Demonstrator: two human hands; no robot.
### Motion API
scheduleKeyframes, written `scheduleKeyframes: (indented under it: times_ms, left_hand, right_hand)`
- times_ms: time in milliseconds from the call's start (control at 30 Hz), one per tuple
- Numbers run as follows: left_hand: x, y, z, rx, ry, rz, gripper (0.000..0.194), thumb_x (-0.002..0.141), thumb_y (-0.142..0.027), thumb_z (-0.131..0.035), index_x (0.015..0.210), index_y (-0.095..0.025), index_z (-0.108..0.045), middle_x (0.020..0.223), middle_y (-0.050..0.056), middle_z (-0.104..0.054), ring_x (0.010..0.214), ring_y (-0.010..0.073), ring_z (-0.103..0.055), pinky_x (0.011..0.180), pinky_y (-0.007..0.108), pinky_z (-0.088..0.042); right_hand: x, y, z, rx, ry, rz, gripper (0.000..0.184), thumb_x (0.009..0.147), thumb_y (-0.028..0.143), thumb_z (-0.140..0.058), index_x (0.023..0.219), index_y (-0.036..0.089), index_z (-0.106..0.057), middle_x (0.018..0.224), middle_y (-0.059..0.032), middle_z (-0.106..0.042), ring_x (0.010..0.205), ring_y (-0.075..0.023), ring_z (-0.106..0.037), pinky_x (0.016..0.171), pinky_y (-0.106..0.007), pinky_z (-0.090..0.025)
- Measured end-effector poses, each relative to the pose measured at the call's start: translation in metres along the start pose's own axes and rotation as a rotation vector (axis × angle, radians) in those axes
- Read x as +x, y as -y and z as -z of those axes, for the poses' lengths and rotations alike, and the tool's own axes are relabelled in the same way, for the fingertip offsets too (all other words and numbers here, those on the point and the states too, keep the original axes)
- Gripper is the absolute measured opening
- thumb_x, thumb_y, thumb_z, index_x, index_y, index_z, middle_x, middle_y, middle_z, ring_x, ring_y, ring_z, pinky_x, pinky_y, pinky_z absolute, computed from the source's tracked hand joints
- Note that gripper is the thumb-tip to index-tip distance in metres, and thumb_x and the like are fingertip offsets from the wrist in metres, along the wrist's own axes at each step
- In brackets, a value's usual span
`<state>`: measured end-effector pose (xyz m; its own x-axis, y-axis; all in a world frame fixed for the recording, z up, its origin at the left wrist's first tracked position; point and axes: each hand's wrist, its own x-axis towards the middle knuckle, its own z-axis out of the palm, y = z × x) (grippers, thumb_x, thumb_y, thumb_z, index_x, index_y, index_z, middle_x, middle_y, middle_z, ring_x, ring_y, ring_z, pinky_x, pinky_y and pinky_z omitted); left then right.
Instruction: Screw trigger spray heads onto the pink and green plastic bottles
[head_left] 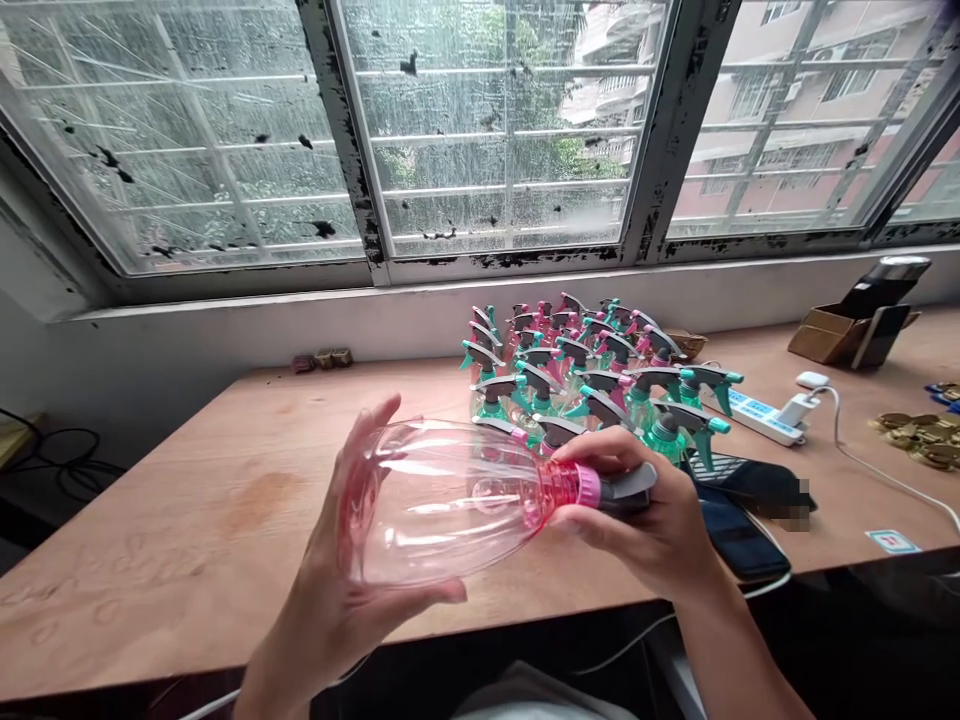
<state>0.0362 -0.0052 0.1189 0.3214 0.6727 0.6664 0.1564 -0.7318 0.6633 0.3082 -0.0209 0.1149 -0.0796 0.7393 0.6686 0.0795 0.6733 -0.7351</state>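
Note:
A clear pink spray bottle [450, 500] lies sideways in the air above the table's front part, its base to the left and its neck to the right. My left hand [337, 540] cups the base, thumb below and fingers behind. Around the pink collar and grey-black spray head my right hand [637, 510] is closed; part of the head is hidden by the fingers. Just behind the bottle stand several spray bottles [577, 370] in rows, with teal or pink trigger heads.
The wooden table [187, 480] runs below the windows. To the right lie a dark phone [742, 540], a white power strip [765, 415] with a plugged-in charger and cable, a cardboard box [832, 335] and a pile of gold-coloured pieces [926, 440]. Small brown blocks [334, 357] sit by the wall.

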Motion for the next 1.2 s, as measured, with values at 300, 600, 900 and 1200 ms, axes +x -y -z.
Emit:
scheduleKeyframes:
  times_ms: [300, 600, 900, 1200]
  left_hand:
    - [-0.0021, -0.0017, -0.0038, 0.085, -0.010, -0.032, 0.113, 0.082, -0.035, -0.089, 0.168, -0.037, -0.015, 0.174, 0.011, -0.027, 0.157, 0.0374, -0.033, 0.129, 0.055, -0.032]
    - [-0.0042, 0.0033, 0.0002, 0.017, 0.029, -0.069, 0.102, 0.092, -0.012, -0.075, 0.163, -0.054, -0.015, 0.176, 0.000, -0.021, 0.158, 0.0339, -0.033, 0.125, 0.061, -0.036]
    - [0.0015, -0.0040, -0.0005, 0.108, -0.009, 0.006, 0.113, 0.078, -0.041, -0.091, 0.166, -0.043, -0.020, 0.175, 0.005, -0.026, 0.157, 0.0424, -0.033, 0.127, 0.067, -0.027]
    - [-0.0018, -0.0019, 0.0034, 0.052, 0.036, -0.052, 0.104, 0.089, -0.012, -0.078, 0.165, -0.048, -0.016, 0.176, 0.002, -0.024, 0.159, 0.0348, -0.030, 0.129, 0.062, -0.025]
  right_hand:
    - [-0.0018, -0.0039, -0.0005, -0.025, -0.027, -0.007, 0.025, 0.088, 0.031, -0.085, 0.108, 0.026, -0.069, 0.074, 0.0023, -0.067, 0.060, -0.0163, -0.058, 0.056, -0.027, -0.046]
    - [-0.0019, -0.0056, 0.0011, 0.009, 0.018, -0.056, 0.023, 0.090, 0.036, -0.083, 0.106, 0.025, -0.070, 0.066, 0.0045, -0.059, 0.054, -0.0144, -0.048, 0.049, -0.026, -0.037]
    - [0.0045, -0.0020, -0.0007, -0.022, 0.035, -0.067, 0.024, 0.088, 0.037, -0.084, 0.102, 0.023, -0.070, 0.065, 0.0034, -0.065, 0.051, -0.0154, -0.056, 0.048, -0.027, -0.041]
    - [0.0044, -0.0032, 0.0014, 0.013, 0.033, -0.111, 0.022, 0.090, 0.032, -0.083, 0.104, 0.023, -0.070, 0.073, 0.0038, -0.062, 0.057, -0.0127, -0.049, 0.051, -0.024, -0.038]
